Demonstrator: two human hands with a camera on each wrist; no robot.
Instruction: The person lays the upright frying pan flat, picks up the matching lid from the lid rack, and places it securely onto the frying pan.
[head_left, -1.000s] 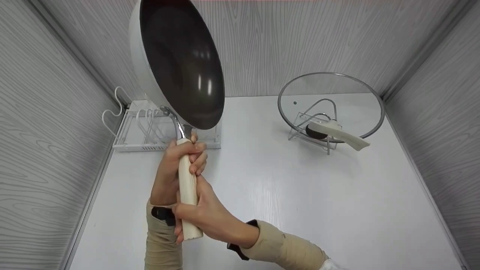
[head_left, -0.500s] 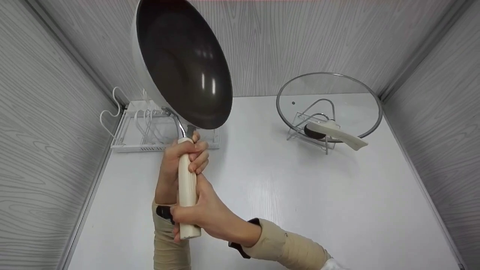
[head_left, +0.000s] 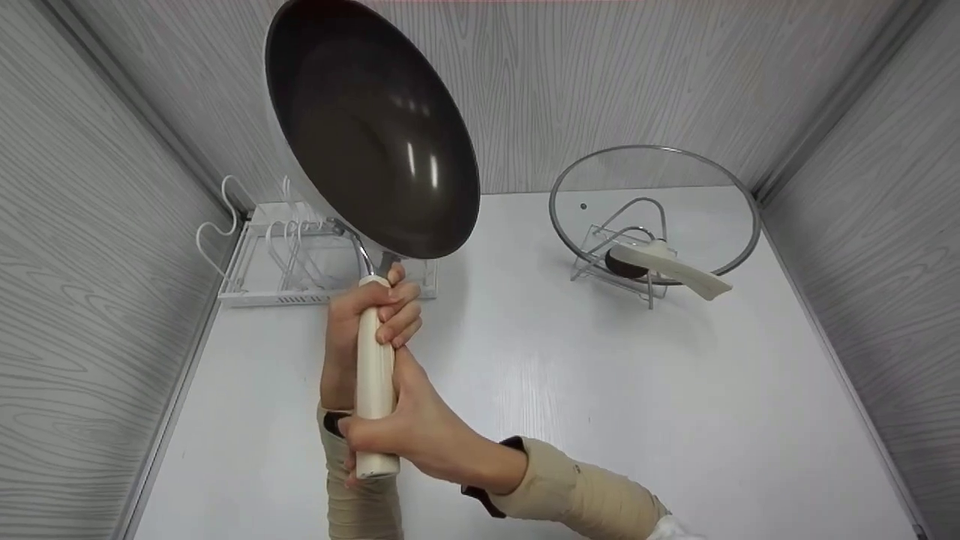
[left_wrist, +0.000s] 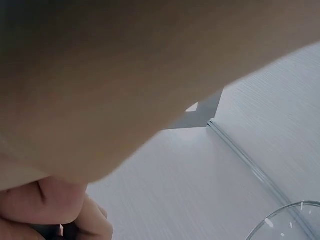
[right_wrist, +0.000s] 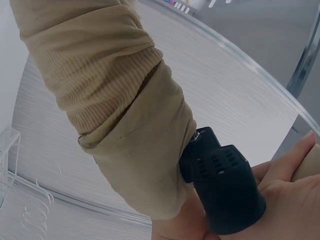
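Pan (head_left: 375,142): held up beyond the fingertips, above the worktop (head_left: 525,390). Points up and away from the person, pale handle (head_left: 375,367) lowest and running nearly straight through both grips to a butt end at the right fingers. Leans to the left past the metal neck (head_left: 364,255); dark inside turned to the right and toward the head camera, rim's long axis slanting from upper left to lower right. Left hand (head_left: 345,319): uppermost, fingers curled round the handle close to the neck, thumb across the front. Right hand (head_left: 420,420): just below, gripping the lower handle, thumb across the front, fingers mostly hidden behind. Forearms in tan sleeves (head_left: 585,491): left one upright from below, right one slanting from the lower right. Inside the pan: bright light streaks on the dark surface. White rack (head_left: 259,300) with wire loops: beyond and left of the left fingers, partly covered by the pan. Glass lid (head_left: 705,202): well to the right of all fingers, tilted on a wire stand (head_left: 649,289), cream and dark knob (head_left: 679,271) at its lower part.
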